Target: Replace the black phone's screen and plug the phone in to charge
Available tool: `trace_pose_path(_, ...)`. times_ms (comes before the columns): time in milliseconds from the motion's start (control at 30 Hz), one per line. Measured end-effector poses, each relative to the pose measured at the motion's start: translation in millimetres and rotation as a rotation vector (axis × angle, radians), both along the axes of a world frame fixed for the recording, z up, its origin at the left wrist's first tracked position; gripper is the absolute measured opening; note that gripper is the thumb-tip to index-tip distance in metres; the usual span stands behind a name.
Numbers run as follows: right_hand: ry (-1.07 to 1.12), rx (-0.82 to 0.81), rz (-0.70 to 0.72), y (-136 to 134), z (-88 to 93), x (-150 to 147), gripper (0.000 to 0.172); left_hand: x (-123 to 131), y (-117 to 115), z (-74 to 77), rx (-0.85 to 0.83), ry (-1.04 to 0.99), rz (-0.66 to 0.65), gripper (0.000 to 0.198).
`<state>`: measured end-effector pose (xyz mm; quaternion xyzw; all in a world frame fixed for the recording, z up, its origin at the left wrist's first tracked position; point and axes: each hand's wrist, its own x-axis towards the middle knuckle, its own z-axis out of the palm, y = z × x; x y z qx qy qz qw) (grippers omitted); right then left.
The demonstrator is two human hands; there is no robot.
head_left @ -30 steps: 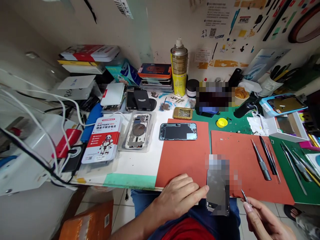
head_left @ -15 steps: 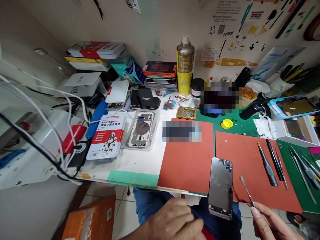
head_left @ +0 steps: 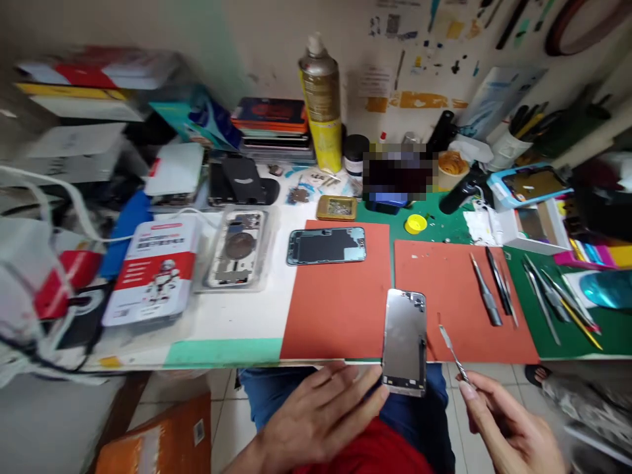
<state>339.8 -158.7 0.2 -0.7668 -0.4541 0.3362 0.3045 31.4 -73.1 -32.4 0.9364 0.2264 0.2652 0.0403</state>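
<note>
A phone screen assembly (head_left: 405, 337), grey back up, lies over the front edge of the mats with its lower end jutting past the table. My left hand (head_left: 328, 411) is stretched out beside its lower left corner, fingers apart; I cannot tell whether the fingertips touch it. Pinched in my right hand (head_left: 508, 421) is a thin metal pry tool (head_left: 451, 347), its flat tip pointing up and away, right of the screen. Further back on the left orange mat (head_left: 336, 303) rests a second phone part (head_left: 326, 246), lying sideways.
An opened phone housing (head_left: 237, 247) sits in a clear tray, left of the mats, near a battery box (head_left: 153, 270). Screwdrivers and tweezers (head_left: 486, 289) lie on the right mat (head_left: 419, 276). A yellow spray can (head_left: 320, 105) and a small screw tin (head_left: 336, 207) stand behind.
The view has shifted right. My left hand has gone from loosely curled to stretched out, close to the screen's lower corner. My right hand keeps the pry tool beside the screen.
</note>
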Motion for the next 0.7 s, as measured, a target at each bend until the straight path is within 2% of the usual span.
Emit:
trace_pose_path(133,0.086,-0.045,0.046,0,6.9,-1,0.042,20,28,7.4,0.035,0.074,-0.076,0.046)
trace_pose_path(267,0.160,-0.108,0.051,4,11.5,-9,0.047,35,42,13.5,0.058,0.154,-0.106,0.048)
trace_pose_path(533,0.182,-0.109,0.014,12,14.6,-15,0.045,51,45,11.7,0.070,0.142,-0.214,0.044)
trace_pose_path(700,0.207,-0.132,0.027,17,12.7,-13,0.039,60,42,6.1,0.066,0.081,-0.192,0.047)
